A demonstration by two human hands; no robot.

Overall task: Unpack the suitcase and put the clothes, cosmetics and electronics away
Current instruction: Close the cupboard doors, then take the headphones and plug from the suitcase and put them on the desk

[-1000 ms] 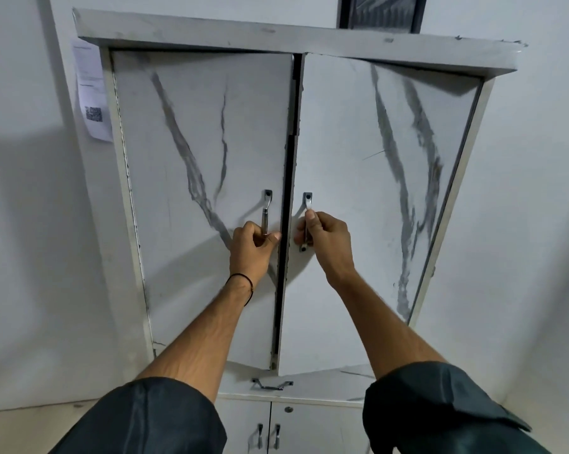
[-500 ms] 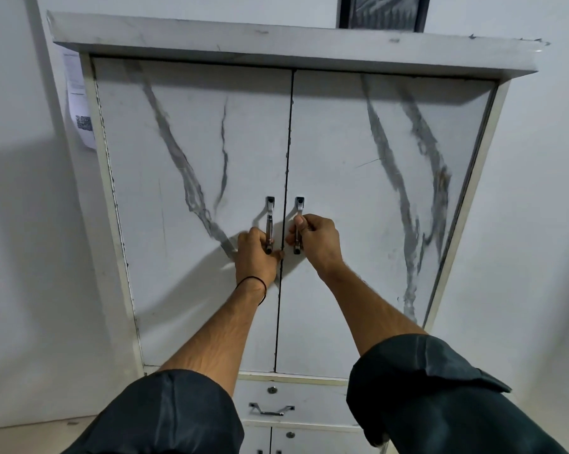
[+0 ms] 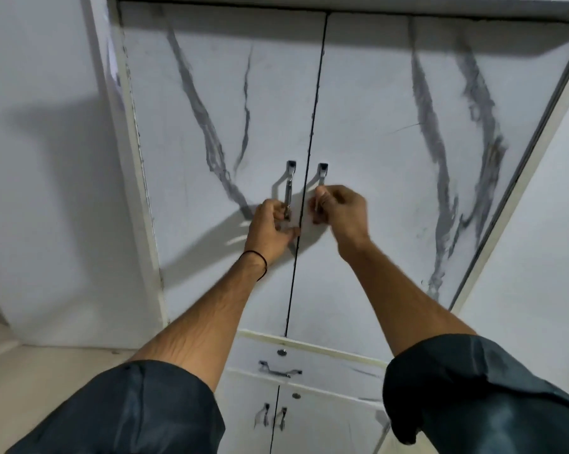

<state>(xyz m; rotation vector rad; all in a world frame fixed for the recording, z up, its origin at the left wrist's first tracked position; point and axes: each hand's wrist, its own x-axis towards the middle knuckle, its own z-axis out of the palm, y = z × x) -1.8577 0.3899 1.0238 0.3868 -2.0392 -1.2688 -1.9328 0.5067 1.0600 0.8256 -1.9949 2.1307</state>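
Note:
A white wardrobe with grey marble veining fills the view, its left door (image 3: 211, 93) and right door (image 3: 375, 93) closed with a thin dark gap between them. My left hand (image 3: 270, 231) curls around the lower end of the left metal handle (image 3: 289, 188). Just right of the gap, my right hand (image 3: 342, 211) is closed around the right metal handle (image 3: 322, 173), thumb pointing up. No suitcase, clothes, cosmetics or electronics are in view.
Under the tall doors is a drawer (image 3: 342, 365) with a metal pull and a keyhole, and below it two small cupboard doors (image 3: 325, 421). A white wall stands on each side. Pale floor (image 3: 31, 371) shows at the lower left.
The two wardrobe doors were slightly ajar a second ago and are now fully closed. Both hands stay on the handles, and the view has dropped lower on the wardrobe.

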